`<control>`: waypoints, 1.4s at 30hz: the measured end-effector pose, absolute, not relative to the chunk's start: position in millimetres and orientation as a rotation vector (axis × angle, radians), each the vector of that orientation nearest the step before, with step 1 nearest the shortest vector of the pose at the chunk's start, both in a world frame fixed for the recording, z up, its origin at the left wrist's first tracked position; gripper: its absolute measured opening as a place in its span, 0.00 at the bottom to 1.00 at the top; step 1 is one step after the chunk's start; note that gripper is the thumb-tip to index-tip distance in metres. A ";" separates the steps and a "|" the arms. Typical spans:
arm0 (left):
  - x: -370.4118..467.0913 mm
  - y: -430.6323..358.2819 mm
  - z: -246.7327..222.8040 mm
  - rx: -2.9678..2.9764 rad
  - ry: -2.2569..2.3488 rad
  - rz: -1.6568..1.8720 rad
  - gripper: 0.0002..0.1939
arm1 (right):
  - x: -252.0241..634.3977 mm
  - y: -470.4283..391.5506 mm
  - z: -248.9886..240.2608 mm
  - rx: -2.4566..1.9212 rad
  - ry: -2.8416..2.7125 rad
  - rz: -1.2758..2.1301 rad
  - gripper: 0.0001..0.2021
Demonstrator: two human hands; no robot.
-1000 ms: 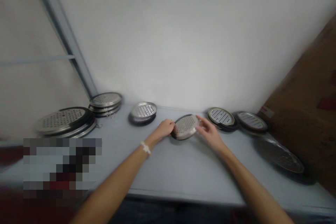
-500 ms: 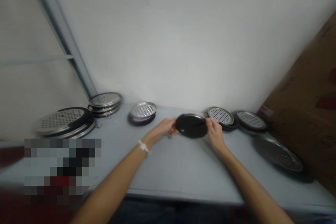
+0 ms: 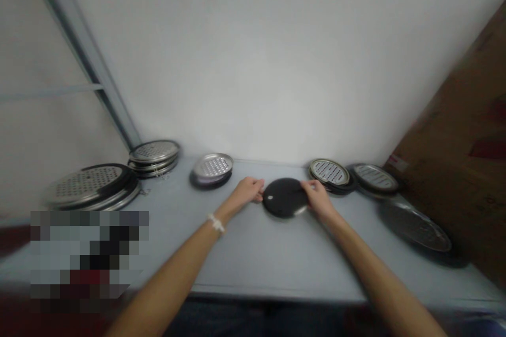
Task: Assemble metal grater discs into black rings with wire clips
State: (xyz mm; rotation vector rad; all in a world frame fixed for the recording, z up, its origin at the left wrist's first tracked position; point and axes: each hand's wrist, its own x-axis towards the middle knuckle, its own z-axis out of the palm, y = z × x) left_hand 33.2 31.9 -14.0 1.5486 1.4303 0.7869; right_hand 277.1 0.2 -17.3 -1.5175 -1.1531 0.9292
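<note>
A round black disc [image 3: 282, 197] with a thin metal rim and one small light spot is held above the table, its dark face toward me. My right hand [image 3: 317, 197] grips its right edge, thumb on the near face. My left hand [image 3: 250, 190], a white band at its wrist, is closed with its fingertips pinched at the disc's left edge; their exact hold is blurred. Behind my right hand lies a round metal grater [image 3: 329, 172] on a dark base. Another round grater [image 3: 214, 166] leans on a dark piece, back and left of my left hand.
Stacked round graters with dark rims [image 3: 90, 184] stand at the left, with a second stack [image 3: 154, 152] behind. To the right lie another grater [image 3: 374, 177] and a large shiny disc [image 3: 419, 229]. A cardboard box [image 3: 454, 131] borders the grey table [image 3: 276, 268]; a wall closes the back.
The black disc has dropped slightly toward me and tilted, so more of its dark face shows. Both hands stay beside it, and the view has shifted a little.
</note>
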 end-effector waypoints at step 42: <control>60.5 -12.6 15.8 1.611 0.595 0.767 0.09 | 255.0 -24.6 6.4 -1.021 -1.593 1.053 0.18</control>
